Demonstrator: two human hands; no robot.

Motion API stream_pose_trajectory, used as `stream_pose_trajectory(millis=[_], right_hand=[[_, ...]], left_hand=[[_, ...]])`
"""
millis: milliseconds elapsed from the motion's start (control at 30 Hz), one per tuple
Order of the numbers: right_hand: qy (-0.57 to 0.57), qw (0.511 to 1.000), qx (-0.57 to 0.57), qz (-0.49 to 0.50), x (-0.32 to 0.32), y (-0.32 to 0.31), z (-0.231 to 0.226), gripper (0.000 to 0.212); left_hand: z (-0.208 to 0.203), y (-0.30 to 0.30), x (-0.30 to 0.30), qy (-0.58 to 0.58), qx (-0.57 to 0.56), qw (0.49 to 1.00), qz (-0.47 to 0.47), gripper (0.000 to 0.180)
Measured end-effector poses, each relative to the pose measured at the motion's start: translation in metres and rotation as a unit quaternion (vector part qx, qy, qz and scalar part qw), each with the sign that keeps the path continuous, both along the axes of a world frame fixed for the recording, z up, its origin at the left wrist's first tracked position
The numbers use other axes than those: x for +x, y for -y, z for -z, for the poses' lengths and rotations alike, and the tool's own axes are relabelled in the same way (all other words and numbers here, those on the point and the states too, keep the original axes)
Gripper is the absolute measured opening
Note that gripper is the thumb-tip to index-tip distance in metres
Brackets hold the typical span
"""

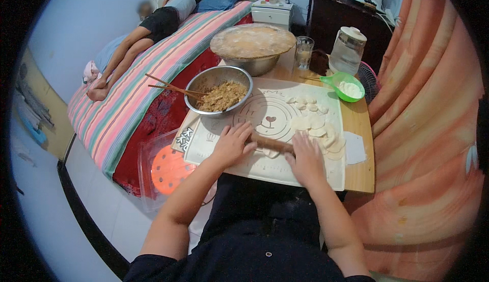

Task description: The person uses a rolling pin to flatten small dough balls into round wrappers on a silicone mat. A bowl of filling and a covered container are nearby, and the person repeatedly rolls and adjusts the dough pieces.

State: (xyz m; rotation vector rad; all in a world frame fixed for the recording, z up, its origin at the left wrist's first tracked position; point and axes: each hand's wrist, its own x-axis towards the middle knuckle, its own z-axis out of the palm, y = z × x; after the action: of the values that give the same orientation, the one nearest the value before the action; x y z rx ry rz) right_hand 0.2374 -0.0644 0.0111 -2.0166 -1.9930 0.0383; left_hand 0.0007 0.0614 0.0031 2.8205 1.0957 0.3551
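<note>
A wooden rolling pin (274,143) lies crosswise on the white dough mat (224,154), over a small piece of dough (270,153). My left hand (234,143) is closed over its left end. Across the other end rests my right hand (305,157), closed on it too, beside a pile of thin round dough wrappers (318,129). Small flattened dough pieces (307,104) lie beyond that pile. To the far left of the pin, a steel bowl (191,86) holds minced filling (222,96) with wooden chopsticks (165,84) stuck in it.
Behind stands a larger bowl (257,65) topped by a floury round board (253,40). A green scoop of flour (350,94), a glass (304,53) and a clear jug (348,50) stand far right. A person (162,22) lies on the striped bed (153,73); a curtain (423,144) hangs at right.
</note>
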Motion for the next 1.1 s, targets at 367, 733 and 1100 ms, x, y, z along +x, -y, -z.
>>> stream_pose_trajectory(millis=[367,733,1100], right_hand=[[-0.025,0.998,0.054,-0.002,-0.001,-0.011,-0.002,0.052],[-0.130,0.987,0.074,-0.052,-0.012,0.050,0.010,0.040],[-0.098,0.980,0.151,-0.084,-0.002,0.065,0.000,0.033]], left_hand=[[0.006,0.013,-0.011,0.026,-0.001,1.000,-0.016,0.068],[-0.024,0.040,0.005,0.054,-0.078,0.991,0.095,0.066],[-0.034,0.023,0.053,0.054,-0.226,0.964,0.128,0.023]])
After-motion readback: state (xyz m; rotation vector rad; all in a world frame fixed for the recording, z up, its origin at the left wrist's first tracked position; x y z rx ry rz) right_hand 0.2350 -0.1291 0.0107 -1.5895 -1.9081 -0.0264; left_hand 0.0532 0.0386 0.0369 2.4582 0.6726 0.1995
